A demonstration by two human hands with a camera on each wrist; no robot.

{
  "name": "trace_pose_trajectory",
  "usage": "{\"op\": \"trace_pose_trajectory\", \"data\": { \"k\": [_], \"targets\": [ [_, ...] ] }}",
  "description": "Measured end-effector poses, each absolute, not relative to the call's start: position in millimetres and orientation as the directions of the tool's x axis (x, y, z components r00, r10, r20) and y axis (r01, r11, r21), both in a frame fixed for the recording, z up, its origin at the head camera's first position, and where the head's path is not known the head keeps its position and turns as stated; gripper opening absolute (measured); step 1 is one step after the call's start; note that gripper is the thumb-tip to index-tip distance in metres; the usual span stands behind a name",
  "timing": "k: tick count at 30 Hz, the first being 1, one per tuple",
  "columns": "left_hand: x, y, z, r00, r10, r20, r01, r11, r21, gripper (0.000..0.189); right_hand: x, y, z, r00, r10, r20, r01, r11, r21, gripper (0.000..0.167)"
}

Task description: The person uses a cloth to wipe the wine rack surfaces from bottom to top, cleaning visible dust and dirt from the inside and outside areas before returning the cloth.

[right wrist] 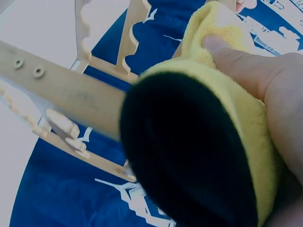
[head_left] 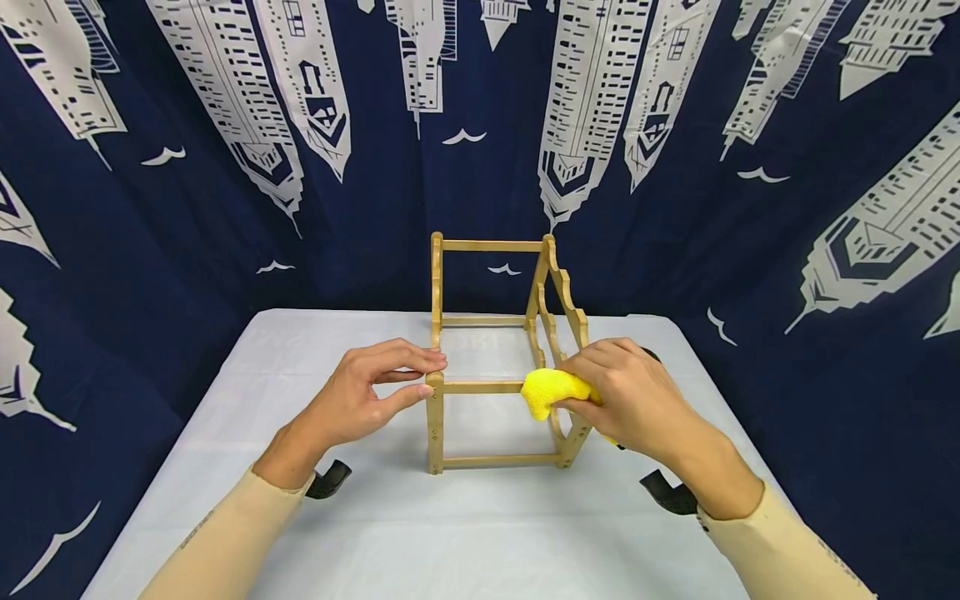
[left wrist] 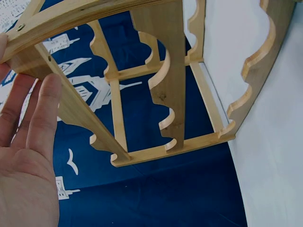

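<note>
A light wooden rack (head_left: 483,387) with scalloped side rails stands in front of me. My left hand (head_left: 367,387) holds its near left corner, thumb in front of the post and fingertips behind; in the left wrist view, extended fingers (left wrist: 42,113) lie along the wood. At the right side of the rack, my right hand (head_left: 630,396) grips a bunched yellow cloth (head_left: 551,392) against the near right corner. A black oval patch (right wrist: 184,151) within the cloth fills much of the right wrist view. The cloth and hand hide that corner.
The rack stands on a table with a white cover (head_left: 360,525). Beyond the table hangs a dark blue curtain (head_left: 465,192) printed with white buildings and birds. Black curved pieces (head_left: 328,481) stick out by both wrists.
</note>
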State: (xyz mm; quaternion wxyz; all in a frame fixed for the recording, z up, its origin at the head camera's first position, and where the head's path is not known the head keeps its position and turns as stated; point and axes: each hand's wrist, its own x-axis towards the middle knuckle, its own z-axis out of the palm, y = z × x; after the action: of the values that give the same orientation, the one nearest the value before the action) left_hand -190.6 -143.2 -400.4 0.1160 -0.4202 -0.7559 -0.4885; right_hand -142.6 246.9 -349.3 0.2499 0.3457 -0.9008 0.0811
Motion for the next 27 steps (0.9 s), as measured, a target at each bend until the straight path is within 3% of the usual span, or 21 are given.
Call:
{"op": "trace_pose_trajectory", "data": {
  "k": [6,16,27],
  "targets": [
    [-190,-147,-404,-0.628,0.509,0.588,0.737,0.146,0.66,0.037,-148,226,-354,-0.571,-0.608,0.552,-0.721,0.692,0.015,0.046],
    [-189,-147,-402,-0.652,0.54,0.532,0.695,0.146,0.704,0.039,-153,172,-359,-0.577,-0.61,0.543,-0.744,0.667,-0.041,0.043],
    [-188,-149,-401,-0.659,0.553,0.509,0.69,0.175,0.702,0.04,-154,144,-361,-0.548,-0.626,0.555,-0.756,0.655,-0.008,0.046]
  ]
}}
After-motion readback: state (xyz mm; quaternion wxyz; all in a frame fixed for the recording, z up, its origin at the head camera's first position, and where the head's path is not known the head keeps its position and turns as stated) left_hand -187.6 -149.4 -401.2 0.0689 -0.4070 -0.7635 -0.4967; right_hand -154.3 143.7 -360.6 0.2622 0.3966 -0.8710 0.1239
